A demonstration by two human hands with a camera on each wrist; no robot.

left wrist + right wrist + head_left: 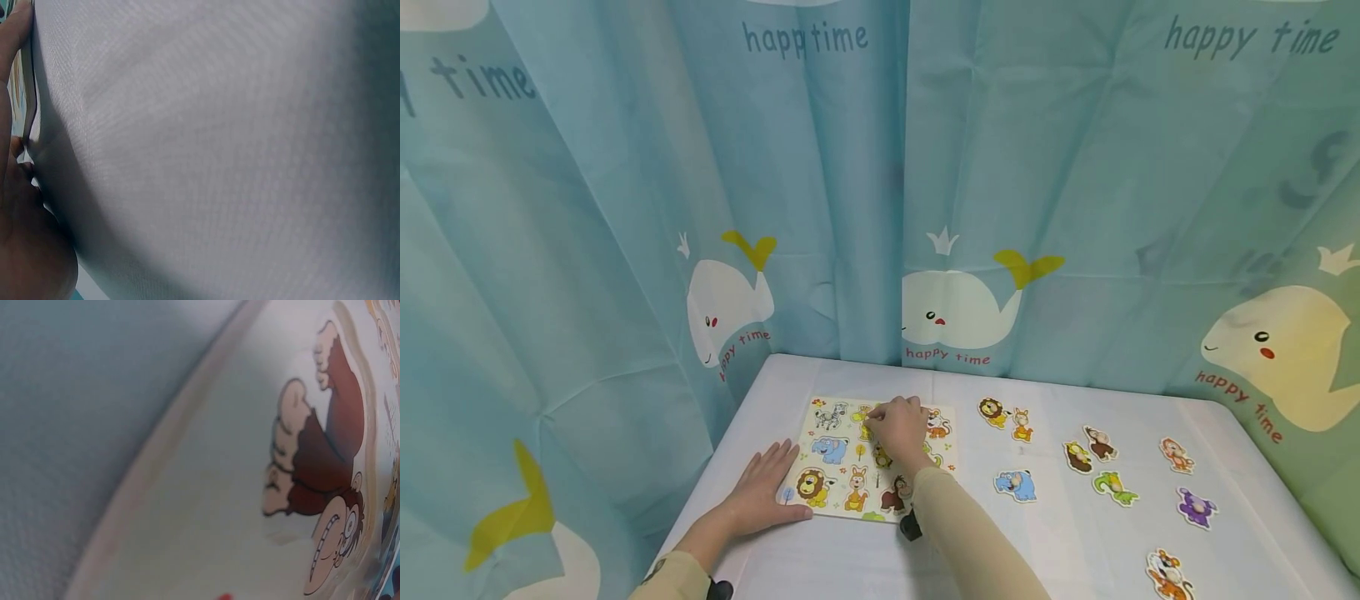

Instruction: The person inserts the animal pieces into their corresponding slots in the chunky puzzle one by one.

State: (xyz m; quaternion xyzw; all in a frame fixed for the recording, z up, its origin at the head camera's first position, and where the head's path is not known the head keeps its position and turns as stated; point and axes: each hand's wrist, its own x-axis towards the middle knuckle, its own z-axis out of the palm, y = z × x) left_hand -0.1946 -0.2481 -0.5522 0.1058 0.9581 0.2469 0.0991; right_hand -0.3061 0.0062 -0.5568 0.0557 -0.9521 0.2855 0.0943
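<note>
A flat animal puzzle board (838,515) lies at the left of the table, bearing pictures of a zebra, an elephant, a lion, a kangaroo and others. My left hand (760,487) rests at its left front corner, fingers extended along the left side and thumb at the front edge. Over the board's upper middle, my right hand (901,429) pinches a yellow giraffe puzzle piece (862,423) at its place, partly hidden by the fingers. The right wrist view shows the brown gorilla picture (334,450) close up, within a grooved outline.
Loose puzzle pieces lie right of the board: a lion (994,412), a kangaroo (1022,425), an elephant (1015,485), a crocodile (1115,488), a purple animal (1197,507), a tiger (1168,575) and others. A blue whale-print curtain (865,208) hangs behind the table.
</note>
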